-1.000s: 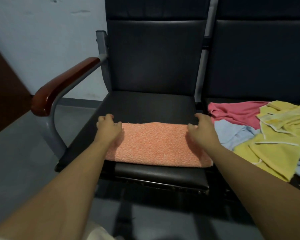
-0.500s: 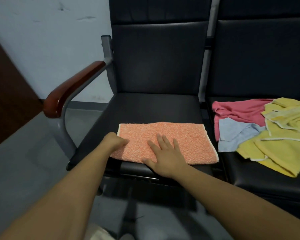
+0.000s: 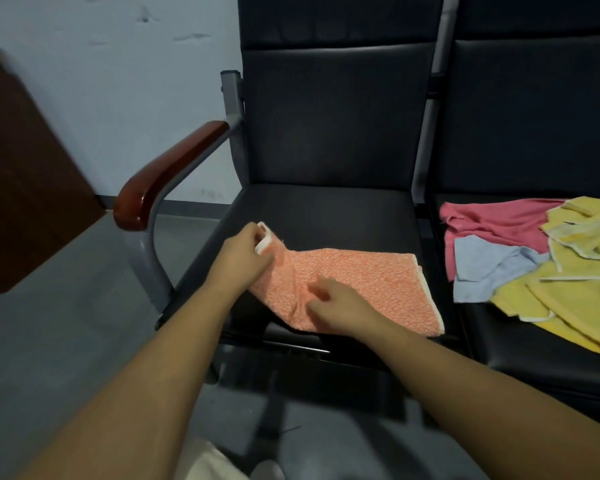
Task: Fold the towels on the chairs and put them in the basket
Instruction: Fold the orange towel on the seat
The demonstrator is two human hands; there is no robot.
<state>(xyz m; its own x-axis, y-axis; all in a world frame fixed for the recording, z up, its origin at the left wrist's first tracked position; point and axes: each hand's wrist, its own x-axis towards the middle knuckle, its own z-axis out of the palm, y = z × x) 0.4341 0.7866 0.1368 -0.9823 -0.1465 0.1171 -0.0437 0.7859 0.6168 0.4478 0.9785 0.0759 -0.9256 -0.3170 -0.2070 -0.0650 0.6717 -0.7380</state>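
Orange towel — left end now raised, pinched by left hand; right hand, flat before, grips its middle.

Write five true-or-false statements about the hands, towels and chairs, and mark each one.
1. The left hand grips the left end of the orange towel, which is raised off the left chair. True.
2. Yellow towels, a pink towel and a light blue towel lie heaped on the right chair. True.
3. The orange towel lies on that heap. False: it lies apart, on the left chair, the one with the wooden armrest.
4. The right hand holds a yellow towel. False: it is on the orange towel.
5. A basket stands on the left chair. False: no basket is in view.
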